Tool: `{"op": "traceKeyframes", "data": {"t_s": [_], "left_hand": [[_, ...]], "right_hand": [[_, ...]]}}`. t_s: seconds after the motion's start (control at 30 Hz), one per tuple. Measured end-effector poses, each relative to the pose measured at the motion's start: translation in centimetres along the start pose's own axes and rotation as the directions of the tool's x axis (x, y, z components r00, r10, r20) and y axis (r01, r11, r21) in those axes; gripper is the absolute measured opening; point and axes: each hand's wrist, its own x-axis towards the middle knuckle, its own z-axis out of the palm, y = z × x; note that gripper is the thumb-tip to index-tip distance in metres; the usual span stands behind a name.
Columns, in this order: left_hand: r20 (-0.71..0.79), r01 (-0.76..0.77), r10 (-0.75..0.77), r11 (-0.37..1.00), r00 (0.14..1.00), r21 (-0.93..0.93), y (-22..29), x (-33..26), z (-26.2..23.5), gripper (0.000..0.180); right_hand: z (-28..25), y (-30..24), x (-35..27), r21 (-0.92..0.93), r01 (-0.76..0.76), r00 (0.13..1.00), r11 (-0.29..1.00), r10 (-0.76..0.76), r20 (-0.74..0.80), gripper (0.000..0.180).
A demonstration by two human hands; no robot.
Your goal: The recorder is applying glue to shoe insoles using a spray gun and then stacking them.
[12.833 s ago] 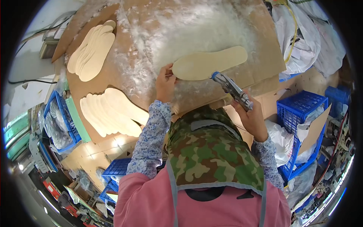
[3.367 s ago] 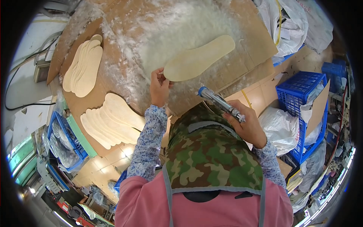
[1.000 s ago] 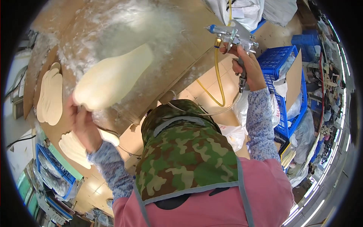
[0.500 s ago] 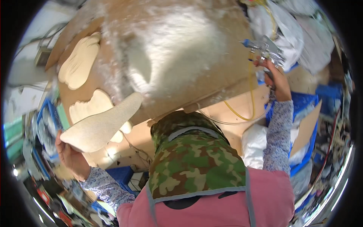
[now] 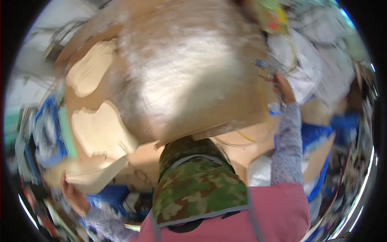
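My left hand [image 5: 74,198] grips one end of a cream insole [image 5: 98,176], held tilted off the near left edge of the cardboard-covered table [image 5: 225,109]. Closed around a metal spray gun [image 5: 271,67], my right hand [image 5: 285,89] is at the table's right side; the gun is blurred by motion. Two fanned-out stacks of cream insoles lie on the left of the table: a farther stack [image 5: 92,68] and a nearer stack [image 5: 100,128]. Whitish residue coats the middle of the cardboard.
A yellow hose [image 5: 245,136] hangs by the table's front edge. White plastic bags [image 5: 298,60] crowd the far right. Blue bins stand at the right [image 5: 316,135] and left [image 5: 52,133], and a blue box [image 5: 108,197] sits below my left forearm.
My left hand has drawn the insole down toward me, off the nearer stack, and tilted it. My right hand with the spray gun has shifted slightly left and nearer. The view has also moved.
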Motion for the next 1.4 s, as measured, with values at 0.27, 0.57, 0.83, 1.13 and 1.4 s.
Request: {"op": "traceKeyframes", "data": {"t_s": [0.27, 0.57, 0.83, 1.13, 1.4], "left_hand": [[0.006, 0.115, -0.118, 0.946, 0.993, -0.304, -0.5, 0.3, 2.9, 0.035], [0.3, 0.283, -0.156, 0.849, 0.941, -0.446, -2.2, 5.1, 5.6, 0.032], [0.587, 0.455, -0.095, 0.735, 0.804, -0.504, -10.3, 15.8, 13.0, 0.03], [0.346, 0.231, -0.11, 0.915, 0.932, -0.33, -23.0, 21.3, 7.2, 0.033], [-0.114, 0.101, -0.107, 0.993, 0.988, -0.061, -35.3, 20.0, 0.1, 0.038]], "right_hand": [[-4.9, 9.8, 5.6, -0.371, 0.203, 0.975, 0.906, -0.223, -0.011, 0.05], [19.5, -4.7, -12.4, -0.317, 0.557, 0.831, 0.768, -0.515, 0.212, 0.048], [48.4, -4.1, -24.2, 0.208, 0.096, 0.659, 0.973, -0.219, 0.719, 0.038], [57.5, -0.1, -20.5, 0.217, -0.048, 0.908, 0.975, -0.048, 0.417, 0.026], [58.9, 1.9, -19.2, -0.314, 0.357, 0.908, 0.88, -0.248, 0.337, 0.032]]}}
